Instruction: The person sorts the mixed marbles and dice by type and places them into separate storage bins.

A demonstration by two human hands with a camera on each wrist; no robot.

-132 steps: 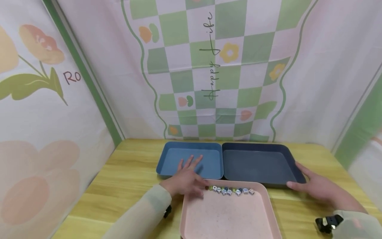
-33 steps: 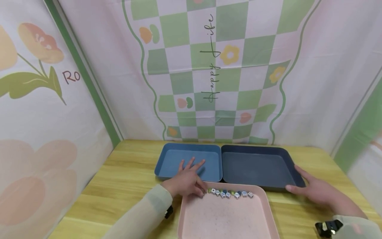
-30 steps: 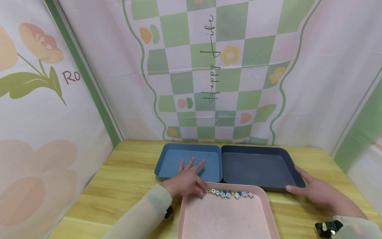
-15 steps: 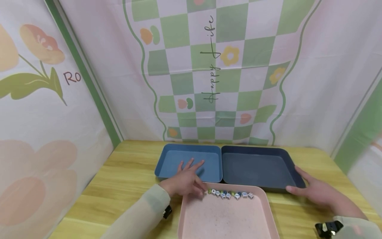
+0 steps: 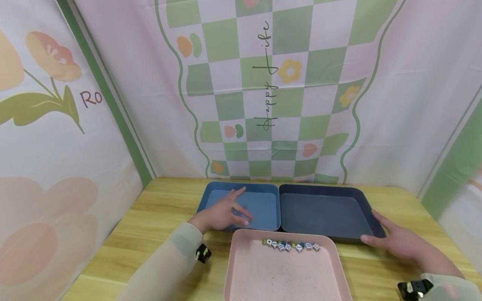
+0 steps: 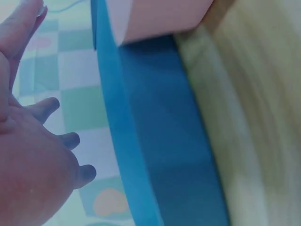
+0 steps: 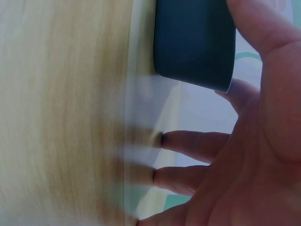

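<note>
My left hand (image 5: pixel 222 213) hovers over the near part of the blue tray (image 5: pixel 263 194), fingers spread, with no object visible in it. In the left wrist view the blue tray's side wall (image 6: pixel 160 127) is beside that hand. My right hand (image 5: pixel 401 240) rests at the near right corner of the dark navy tray (image 5: pixel 324 209), thumb at its near side and index finger along its right side. Other right-hand fingers (image 7: pixel 197 146) stretch out beside the tray in the right wrist view. White dice (image 5: pixel 288 247) and small green and blue pieces lie along the pink tray's (image 5: pixel 286 276) far edge.
The blue and navy trays stand side by side, with the pink tray in front, on a wood-grain table (image 5: pixel 158 209). A checked, printed cloth (image 5: pixel 290 108) hangs behind the table. Black wrist devices (image 5: pixel 203 253) sit at both cuffs.
My left hand has left the pink tray's far left corner and moved left over the blue tray, fingers spreading. The right hand stays at the navy tray's corner.
</note>
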